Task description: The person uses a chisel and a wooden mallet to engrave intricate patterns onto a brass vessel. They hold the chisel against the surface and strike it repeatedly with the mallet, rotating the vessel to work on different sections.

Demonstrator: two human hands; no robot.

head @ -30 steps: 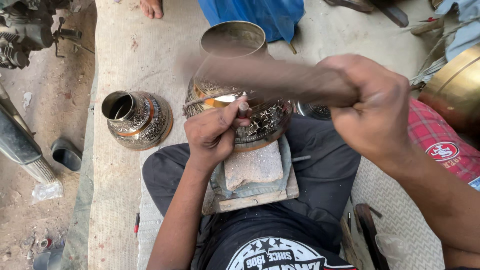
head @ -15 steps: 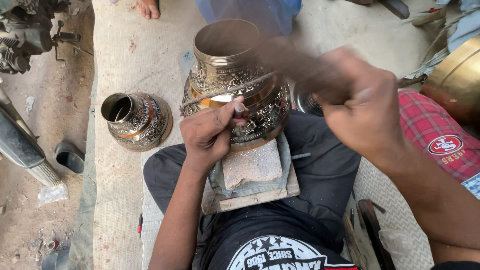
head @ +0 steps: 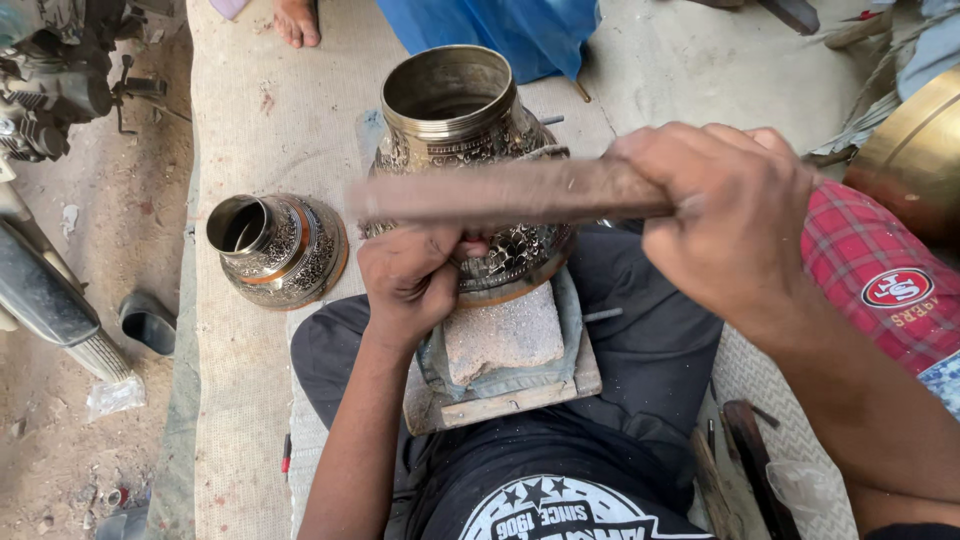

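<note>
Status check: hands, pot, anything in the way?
Right hand grips hammer, blurred. Left hand pressed on engraved metal pot, tool hidden. Pot on stone block. Nothing blocking.

We see the hammer (head: 510,193) only as a motion-blurred bar, so its head end at 9 o'clock cannot be made out. It crosses and hides a band of the engraved metal vase (head: 455,120). The left hand (head: 410,275) covers whatever tool it presses against the vase. At 3 o'clock a brass vessel (head: 915,150) is cut off by the edge; at 12 o'clock a bare foot (head: 297,20) and blue cloth (head: 510,30) are cropped.
</note>
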